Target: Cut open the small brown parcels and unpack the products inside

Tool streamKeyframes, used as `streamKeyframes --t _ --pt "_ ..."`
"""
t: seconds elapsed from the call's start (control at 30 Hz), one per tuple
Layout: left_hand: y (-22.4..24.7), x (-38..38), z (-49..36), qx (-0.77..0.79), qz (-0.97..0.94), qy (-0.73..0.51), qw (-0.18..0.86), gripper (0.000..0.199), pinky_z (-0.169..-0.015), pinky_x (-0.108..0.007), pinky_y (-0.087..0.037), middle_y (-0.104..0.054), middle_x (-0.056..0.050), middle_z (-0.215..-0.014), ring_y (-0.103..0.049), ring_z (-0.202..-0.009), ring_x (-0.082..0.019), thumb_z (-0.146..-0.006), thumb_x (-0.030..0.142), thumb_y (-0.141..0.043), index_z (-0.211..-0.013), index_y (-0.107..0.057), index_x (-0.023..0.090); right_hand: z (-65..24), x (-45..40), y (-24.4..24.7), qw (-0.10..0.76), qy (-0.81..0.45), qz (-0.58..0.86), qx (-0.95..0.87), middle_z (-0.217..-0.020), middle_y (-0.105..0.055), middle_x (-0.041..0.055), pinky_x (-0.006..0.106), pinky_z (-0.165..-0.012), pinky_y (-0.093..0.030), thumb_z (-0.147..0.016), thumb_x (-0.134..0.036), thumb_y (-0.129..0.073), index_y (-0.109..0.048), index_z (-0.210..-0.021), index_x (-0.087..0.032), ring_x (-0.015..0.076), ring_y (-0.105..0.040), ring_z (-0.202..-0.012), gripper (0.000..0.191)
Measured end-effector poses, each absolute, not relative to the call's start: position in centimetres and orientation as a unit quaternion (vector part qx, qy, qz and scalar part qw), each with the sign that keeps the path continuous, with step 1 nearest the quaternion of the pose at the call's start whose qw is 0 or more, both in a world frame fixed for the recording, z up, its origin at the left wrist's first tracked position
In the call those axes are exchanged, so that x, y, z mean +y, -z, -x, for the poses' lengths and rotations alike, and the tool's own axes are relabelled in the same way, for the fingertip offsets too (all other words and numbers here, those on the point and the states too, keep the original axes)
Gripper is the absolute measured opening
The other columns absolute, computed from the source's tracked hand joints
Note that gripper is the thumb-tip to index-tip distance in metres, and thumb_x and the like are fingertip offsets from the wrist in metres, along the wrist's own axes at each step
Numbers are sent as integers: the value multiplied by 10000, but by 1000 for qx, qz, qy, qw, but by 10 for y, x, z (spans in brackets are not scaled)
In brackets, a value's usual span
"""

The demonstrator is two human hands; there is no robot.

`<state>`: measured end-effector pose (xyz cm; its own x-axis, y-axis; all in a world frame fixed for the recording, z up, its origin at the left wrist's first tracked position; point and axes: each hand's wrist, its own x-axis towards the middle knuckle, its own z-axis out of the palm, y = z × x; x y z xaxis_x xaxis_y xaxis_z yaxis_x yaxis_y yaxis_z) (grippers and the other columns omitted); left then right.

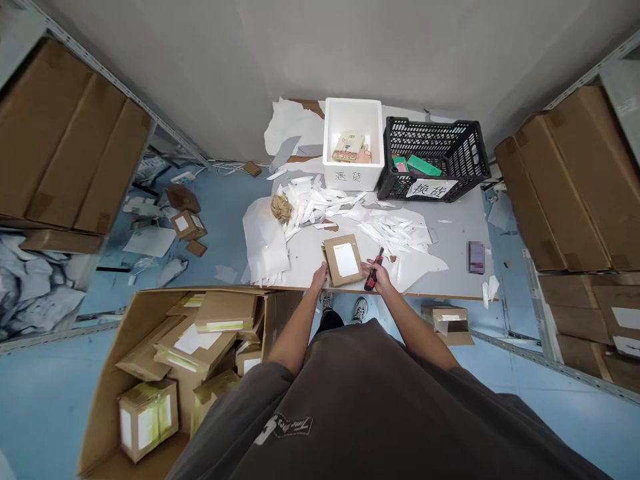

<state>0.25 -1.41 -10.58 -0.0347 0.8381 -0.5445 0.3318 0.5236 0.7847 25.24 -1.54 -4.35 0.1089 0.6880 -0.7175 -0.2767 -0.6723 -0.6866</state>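
A small cardboard box (334, 268) with a white label lies at the front edge of the table, slightly turned. My left hand (320, 275) grips its left side, the fingertips partly hidden at the edge. In my right hand (381, 277) is a red and black utility knife (371, 275), its dark tip pointing away from me. The fingers of that hand close around the handle, close to the box's right side. Beyond the box, strips of white paper (310, 207) are heaped, with a crumpled brown wad (281, 209) among them.
A white bin (353, 177) and a black crate (467, 180) stand at the table's back, both holding small packages. A purple packet (475, 258) lies right. A large carton (107, 373) full of taped boxes is at my left. Shelves with cartons (65, 140) flank both sides.
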Motion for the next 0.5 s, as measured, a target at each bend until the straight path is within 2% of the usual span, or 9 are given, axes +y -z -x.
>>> streamKeyframes --t 0.13,0.2,0.27,0.37,0.43,0.5 --pt "104 -15 -11 646 -402 -227 608 700 -1129 -431 -563 -682 -150 -1523 -676 -1376 -319 -1006 563 -711 -1578 -569 185 -240 -19 51 347 -580 707 -205 -964 -788 84 347 -807 -623 -692 -434 -594 -670 -988 -224 273 -756 -997 371" --pt "103 -15 -17 638 -381 -248 621 622 -1140 -426 -560 -709 -155 -1484 -690 -1350 -317 -1030 483 -699 -1550 -591 158 -233 -19 47 339 -585 710 -196 -923 -788 72 366 -822 -625 -677 -422 -593 -692 -980 -220 284 -763 -989 378" --pt "102 -13 -20 625 -356 -276 638 539 -1120 -422 -577 -721 -163 -1462 -706 -1321 -296 -1083 461 -614 -1523 -602 149 -229 -18 39 368 -588 695 -190 -982 -806 74 380 -904 -621 -660 -388 -599 -708 -996 -227 288 -762 -1080 388" --pt "102 -7 -19 609 -347 -302 646 537 -1050 -405 -621 -736 -154 -1435 -744 -1255 -249 -1123 514 -523 -1543 -565 183 -221 -14 22 433 -613 627 -207 -1173 -815 81 383 -1056 -581 -658 -347 -621 -724 -1068 -243 275 -714 -1278 436" --pt "102 -2 -14 636 -362 -288 618 565 -1012 -402 -636 -766 -153 -1370 -766 -1198 -243 -1109 556 -530 -1535 -569 187 -211 -11 12 444 -643 590 -205 -1268 -800 89 394 -1081 -576 -659 -326 -633 -722 -1113 -247 278 -681 -1352 469" --pt "103 3 -7 679 -371 -264 576 602 -1030 -437 -623 -769 -178 -1342 -759 -1212 -279 -1083 561 -562 -1533 -573 161 -195 -9 8 428 -674 574 -181 -1314 -788 102 410 -1037 -604 -656 -309 -640 -714 -1115 -246 293 -668 -1378 469"
